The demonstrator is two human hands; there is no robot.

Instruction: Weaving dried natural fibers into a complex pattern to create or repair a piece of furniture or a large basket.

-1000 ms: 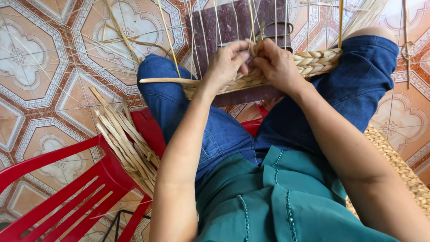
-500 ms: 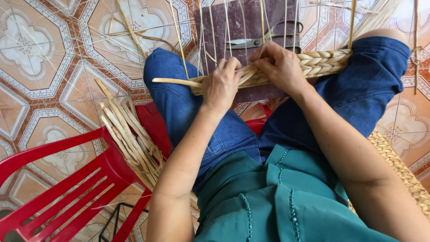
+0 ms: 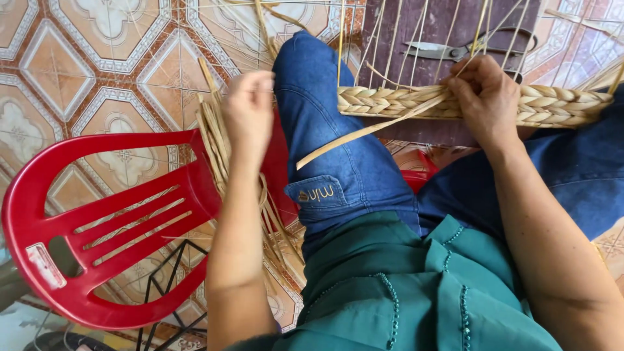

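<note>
Hands apart over a half-woven braid

Plastic came first at the far left: a red chair (image 3: 97, 221) lay with its slatted back toward the camera, filling the 8 o'clock part of the view, with a black wire frame (image 3: 172, 286) under it on the patterned tile floor (image 3: 84, 58). Just beside the chair's edge, a bundle of dry straw strands (image 3: 218, 146) ran from about 11 o'clock down toward 6 o'clock.

The left hand (image 3: 250, 110) sat over the top of that bundle, close to the knee of the blue jeans (image 3: 338, 156). Its fingers were curled inward in a loose fist; whether they gripped a strand could not be told, since the back of the hand hid them.

Across the lap, toward 1 o'clock, lay the braided straw band (image 3: 390, 103), thick and pale, stretching right to the frame's edge. A single loose strand (image 3: 357, 133) slanted down from it toward the middle. Thin upright stalks (image 3: 383, 45) rose from the braid toward 12 o'clock.

The right hand (image 3: 487, 97) was clenched on the braid, fingers wrapped over its top edge. Behind it, at 1 o'clock, a pair of scissors (image 3: 448, 51) rested on a dark mat (image 3: 442, 19). A green top (image 3: 416, 292) filled the bottom.
</note>
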